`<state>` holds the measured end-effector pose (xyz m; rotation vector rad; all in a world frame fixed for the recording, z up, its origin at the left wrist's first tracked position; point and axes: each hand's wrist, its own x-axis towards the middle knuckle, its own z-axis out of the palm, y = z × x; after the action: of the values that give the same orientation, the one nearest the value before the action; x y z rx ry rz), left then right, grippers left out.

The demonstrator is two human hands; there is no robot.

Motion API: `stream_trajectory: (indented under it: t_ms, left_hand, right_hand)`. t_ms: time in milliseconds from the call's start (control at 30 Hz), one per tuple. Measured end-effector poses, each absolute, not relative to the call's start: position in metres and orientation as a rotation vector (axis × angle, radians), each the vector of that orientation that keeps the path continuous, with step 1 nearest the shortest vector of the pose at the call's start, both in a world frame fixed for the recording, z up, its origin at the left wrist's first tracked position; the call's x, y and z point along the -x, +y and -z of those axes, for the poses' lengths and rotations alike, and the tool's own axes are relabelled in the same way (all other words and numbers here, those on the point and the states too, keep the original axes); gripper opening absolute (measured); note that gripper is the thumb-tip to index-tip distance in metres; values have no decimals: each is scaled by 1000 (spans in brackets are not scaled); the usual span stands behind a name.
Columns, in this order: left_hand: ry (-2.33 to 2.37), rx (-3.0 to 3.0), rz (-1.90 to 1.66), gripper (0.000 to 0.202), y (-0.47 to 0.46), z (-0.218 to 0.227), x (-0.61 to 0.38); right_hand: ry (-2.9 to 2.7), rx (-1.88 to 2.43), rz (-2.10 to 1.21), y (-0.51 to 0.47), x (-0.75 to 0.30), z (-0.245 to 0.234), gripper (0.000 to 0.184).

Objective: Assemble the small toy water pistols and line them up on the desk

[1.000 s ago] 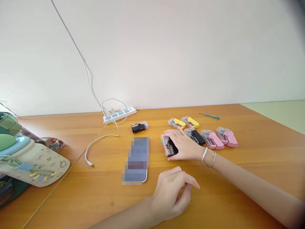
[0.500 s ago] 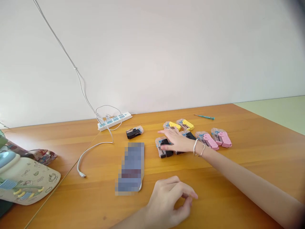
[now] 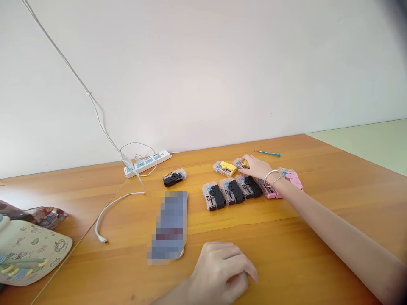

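Observation:
My right hand point(image 3: 257, 167), with bracelets on its wrist, is closed around a small clear-and-yellow plastic gadget point(image 3: 244, 162), partly hidden by the fingers. To its left lies another yellow gadget point(image 3: 226, 168). Closer to me, three black ones of the same shape form a row: a left one point(image 3: 215, 196), a middle one point(image 3: 233, 191) and a right one point(image 3: 251, 187). Pink ones point(image 3: 294, 178) lie partly behind my right wrist. Near the front edge, my left hand point(image 3: 224, 271) is loosely curled, with nothing visible in its fingers.
A separate black gadget point(image 3: 174, 177) lies left of the group, behind a pixelated flat phone-like object point(image 3: 168, 224). A white power strip point(image 3: 148, 164) and a charging cable point(image 3: 119, 198) are farther left. A teal screwdriver point(image 3: 267, 153) lies at the back; a patterned bottle point(image 3: 34, 250) is at left.
My right hand has moved back and right, from above the black gadgets to the right yellow one. Three black gadgets now show in a row. My left hand stays curled; the view has shifted slightly.

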<state>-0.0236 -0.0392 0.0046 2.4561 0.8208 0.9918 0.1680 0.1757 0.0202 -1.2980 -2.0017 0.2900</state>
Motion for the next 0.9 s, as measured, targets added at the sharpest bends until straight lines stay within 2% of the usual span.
stream_trajectory:
  t_ms: [233, 433, 500, 567, 633, 767, 900]
  left_hand:
    - [969, -2204, -1093, 29, -37, -3, 22]
    - [1106, -1700, -1008, 16, -33, -1, 24]
    - [1045, -1469, -1102, 25, -31, -1, 25]
    - [981, -1298, -1173, 42, -29, -1, 26]
    - [963, -1236, -1174, 52, -29, -1, 26]
    - [997, -1198, -1111, 49, -30, -4, 24]
    - [1068, -1167, -1114, 44, -29, -6, 23]
  right_hand:
    - [-2050, 1473, -235, 178, -171, -31, 27]
    - [-2063, 1197, -157, 130, -141, -59, 30]
    - [-2097, 1045, -168, 100, -133, -57, 36]
    - [-2123, 771, -215, 70, -131, -47, 39]
    - [-2172, 672, -301, 43, -135, -33, 47]
    - [-2205, 715, -468, 10, -144, -7, 50]
    - [-2130, 755, -705, 2, -145, 2, 41]
